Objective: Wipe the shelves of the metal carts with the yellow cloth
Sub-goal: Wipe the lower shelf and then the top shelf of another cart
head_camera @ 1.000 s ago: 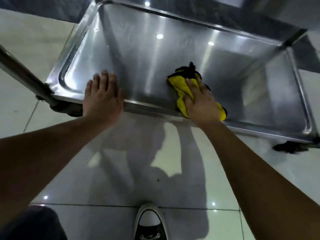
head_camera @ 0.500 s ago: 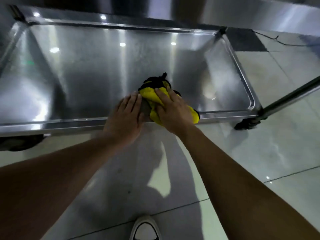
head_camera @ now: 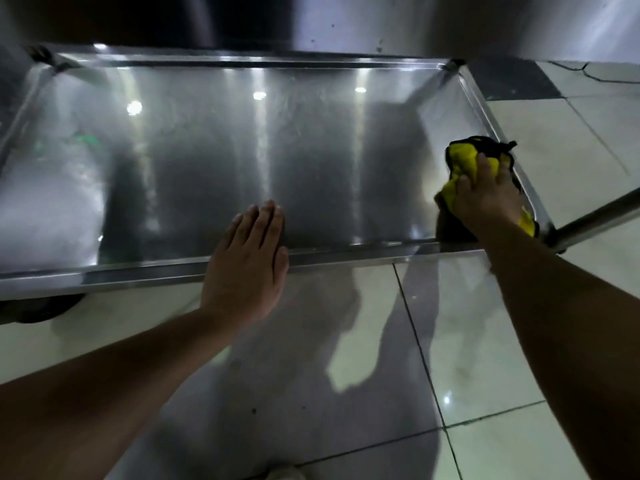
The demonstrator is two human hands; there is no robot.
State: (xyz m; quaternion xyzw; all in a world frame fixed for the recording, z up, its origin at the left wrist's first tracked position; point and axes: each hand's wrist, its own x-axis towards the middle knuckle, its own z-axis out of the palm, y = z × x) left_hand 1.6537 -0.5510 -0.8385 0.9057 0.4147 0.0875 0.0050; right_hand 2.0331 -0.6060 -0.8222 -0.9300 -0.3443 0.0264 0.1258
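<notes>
The low metal cart shelf (head_camera: 207, 161) fills the upper half of the head view, shiny and rimmed. A crumpled yellow cloth (head_camera: 462, 168) with black trim lies in the shelf's near right corner. My right hand (head_camera: 485, 194) presses down on the cloth with spread fingers that curl over it. My left hand (head_camera: 247, 261) lies flat with straight fingers over the shelf's front rim, near the middle, holding nothing.
A metal cart leg (head_camera: 599, 220) slants away at the right corner, with a wheel below it. Another wheel (head_camera: 38, 308) shows under the left front edge. Glossy floor tiles (head_camera: 485, 341) lie beneath me, and a shoe tip (head_camera: 285, 474) is at the bottom edge.
My right hand slid the cloth rightward from the shelf's front middle to its right corner. My left hand left the cloth's side and stayed flat on the front rim.
</notes>
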